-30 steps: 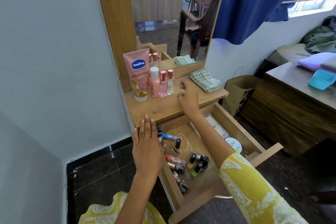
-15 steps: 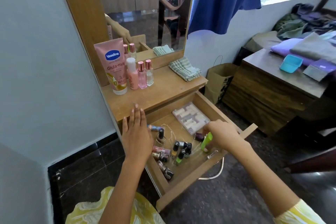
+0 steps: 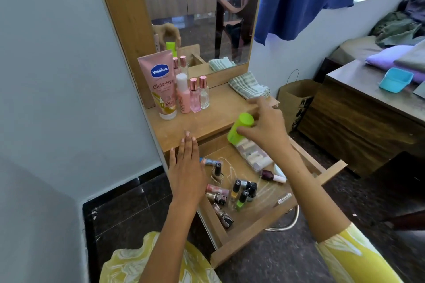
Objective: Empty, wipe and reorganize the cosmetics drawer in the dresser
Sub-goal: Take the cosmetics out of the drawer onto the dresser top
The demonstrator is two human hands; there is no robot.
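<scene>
The wooden drawer (image 3: 259,228) of the dresser is pulled out and holds several nail polish bottles (image 3: 238,190), a clear compartment box (image 3: 254,155) and a dark purple bottle (image 3: 271,176). My right hand (image 3: 268,130) grips a lime green bottle (image 3: 240,128) above the drawer's back, near the dresser top (image 3: 207,122). My left hand (image 3: 187,170) lies flat, fingers together, on the drawer's left edge, holding nothing. On the dresser top stand a pink Vaseline tube (image 3: 162,85), a pink bottle (image 3: 182,94) and two small perfume bottles (image 3: 199,94).
A folded checked cloth (image 3: 249,85) lies at the right of the dresser top under the mirror (image 3: 202,7). A brown paper bag (image 3: 295,101) stands on the floor to the right, beside a wooden table (image 3: 358,108) with a turquoise container (image 3: 395,79).
My right hand went from the dresser top down into the drawer, took the green bottle and has lifted it toward the dresser top. My left hand stayed on the drawer's edge.
</scene>
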